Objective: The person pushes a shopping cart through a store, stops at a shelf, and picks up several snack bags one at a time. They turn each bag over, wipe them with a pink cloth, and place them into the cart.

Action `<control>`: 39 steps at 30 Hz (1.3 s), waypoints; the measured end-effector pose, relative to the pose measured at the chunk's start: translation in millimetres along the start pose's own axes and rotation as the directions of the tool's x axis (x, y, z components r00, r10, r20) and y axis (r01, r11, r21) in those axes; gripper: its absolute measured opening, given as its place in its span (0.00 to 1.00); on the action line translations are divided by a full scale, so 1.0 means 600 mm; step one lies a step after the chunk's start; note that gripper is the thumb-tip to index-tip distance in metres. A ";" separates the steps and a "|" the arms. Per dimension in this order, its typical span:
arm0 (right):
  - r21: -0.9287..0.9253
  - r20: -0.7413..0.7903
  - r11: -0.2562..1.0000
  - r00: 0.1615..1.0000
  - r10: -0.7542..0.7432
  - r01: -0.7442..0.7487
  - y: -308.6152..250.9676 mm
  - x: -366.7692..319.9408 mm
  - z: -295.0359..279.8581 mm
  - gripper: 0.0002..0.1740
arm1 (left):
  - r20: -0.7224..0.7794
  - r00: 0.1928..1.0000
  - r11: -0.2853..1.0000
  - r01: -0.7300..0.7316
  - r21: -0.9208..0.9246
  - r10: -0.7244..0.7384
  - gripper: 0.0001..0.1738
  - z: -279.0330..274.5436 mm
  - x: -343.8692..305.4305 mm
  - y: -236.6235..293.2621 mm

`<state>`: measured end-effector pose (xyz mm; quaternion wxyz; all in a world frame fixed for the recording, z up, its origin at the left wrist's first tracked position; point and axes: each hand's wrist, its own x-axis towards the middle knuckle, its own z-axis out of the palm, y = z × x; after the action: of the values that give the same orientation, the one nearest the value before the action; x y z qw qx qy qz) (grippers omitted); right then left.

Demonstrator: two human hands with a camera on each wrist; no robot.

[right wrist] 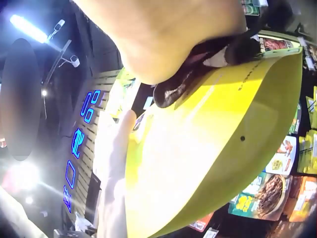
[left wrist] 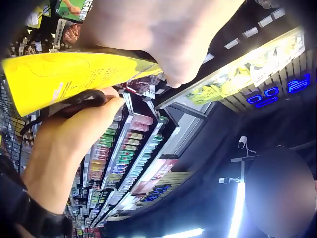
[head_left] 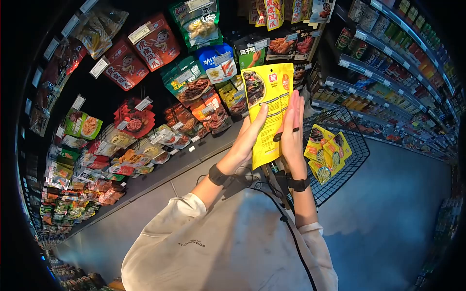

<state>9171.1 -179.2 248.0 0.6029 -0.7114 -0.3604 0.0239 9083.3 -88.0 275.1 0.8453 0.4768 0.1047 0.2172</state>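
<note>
A tall yellow food packet (head_left: 267, 131) with printed text and a food picture stands upright between both hands. My left hand (head_left: 250, 136) grips its left side, thumb across the printed face and other fingers hidden behind. On the right side, my right hand (head_left: 296, 140) lies against the packet with its fingers straight and pointing up. Between that hand and the packet shows a thin dark object (right wrist: 173, 91), mostly covered, whose kind I cannot tell. In the right wrist view the yellow packet (right wrist: 213, 144) bows outward.
A black wire basket (head_left: 347, 162) holding several yellow packets (head_left: 330, 150) is at my right. Racks of hanging snack packets, among them red ones (head_left: 158, 41), fill the front and left. Shelves of cans and bottles (head_left: 378, 58) line the right, above a grey floor (head_left: 393, 194).
</note>
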 end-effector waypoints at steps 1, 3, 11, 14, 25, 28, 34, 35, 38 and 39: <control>0.012 0.007 0.997 0.997 -0.083 0.082 0.000 -0.006 0.006 0.35 | 0.012 1.000 1.000 -0.001 0.005 0.001 0.38 -0.004 -0.001 -0.004; -0.104 0.093 0.917 0.922 -0.376 0.385 -0.007 -0.017 0.015 0.33 | 0.002 0.998 0.998 0.063 0.025 -0.063 0.45 -0.009 -0.003 -0.002; -0.173 -0.085 0.966 0.974 -0.209 0.192 0.017 0.050 -0.016 0.29 | 0.100 0.953 0.954 0.271 0.133 -0.284 0.49 0.000 -0.007 -0.015; -0.019 0.107 0.942 0.938 -0.331 0.334 -0.010 0.055 -0.026 0.29 | 0.068 0.977 0.906 0.160 0.392 -0.202 0.46 -0.023 0.007 -0.034; -0.139 -0.070 0.931 0.934 -0.349 0.338 -0.003 0.014 -0.010 0.29 | -0.048 0.998 0.998 0.044 -0.049 -0.046 0.37 -0.023 0.013 -0.014; -0.252 0.391 0.801 0.814 -0.430 0.544 -0.016 -0.042 0.013 0.30 | -0.134 0.991 0.966 -0.064 -0.250 0.031 0.36 -0.046 0.047 0.017; 0.180 0.046 0.983 0.999 0.024 -0.032 0.052 0.012 -0.003 0.27 | -0.167 0.985 0.977 -0.080 -0.199 0.046 0.27 -0.046 0.024 0.006; 0.312 0.167 0.935 0.978 0.123 -0.171 0.065 0.015 -0.021 0.28 | -0.132 0.991 0.976 -0.043 -0.211 0.015 0.27 -0.047 0.025 0.008; 0.498 0.274 0.821 0.949 0.154 -0.278 0.076 0.003 -0.054 0.27 | -0.028 0.992 0.936 0.109 -0.336 -0.125 0.26 -0.056 0.026 0.027; 0.538 0.198 0.815 0.972 0.127 -0.216 0.089 -0.006 -0.049 0.26 | -0.053 0.993 0.955 0.087 -0.284 -0.106 0.26 -0.059 0.032 0.024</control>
<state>9208.2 -206.2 207.6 0.7493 -0.5309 -0.3174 0.2364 9082.9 -45.5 269.1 0.9100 0.3388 0.1244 0.2043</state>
